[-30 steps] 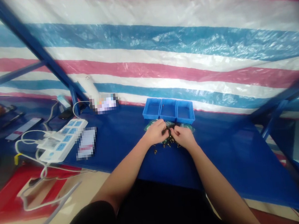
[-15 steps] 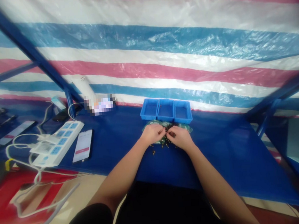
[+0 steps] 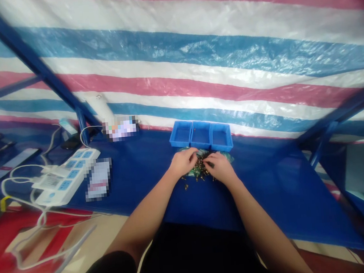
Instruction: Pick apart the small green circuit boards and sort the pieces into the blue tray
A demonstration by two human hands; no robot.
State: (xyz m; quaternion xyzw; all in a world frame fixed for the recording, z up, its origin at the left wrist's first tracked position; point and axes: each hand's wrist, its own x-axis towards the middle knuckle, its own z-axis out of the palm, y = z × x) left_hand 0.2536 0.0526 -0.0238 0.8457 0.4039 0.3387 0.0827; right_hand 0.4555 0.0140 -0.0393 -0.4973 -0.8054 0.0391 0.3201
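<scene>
My left hand (image 3: 183, 162) and my right hand (image 3: 219, 167) rest close together on a blue table (image 3: 269, 188), over a small heap of dark and brass-coloured parts (image 3: 200, 169) that lies on clear greenish plastic. Both hands have their fingers curled in a pinch at the heap; what each pinches is too small to name. A few loose parts (image 3: 185, 186) lie just left of the heap. Directly behind the hands stand three joined blue bins (image 3: 201, 137).
A white power strip (image 3: 67, 175) with cables and a phone (image 3: 97, 184) lie at the left of the table. A blue metal frame post (image 3: 82, 124) rises behind them. A striped tarpaulin (image 3: 194, 59) hangs along the back. Red floor mats (image 3: 6, 241) show at lower left.
The view has shifted slightly. My hands stay at the heap, with the fingers working a little; the left hand has drawn slightly apart from the right.
</scene>
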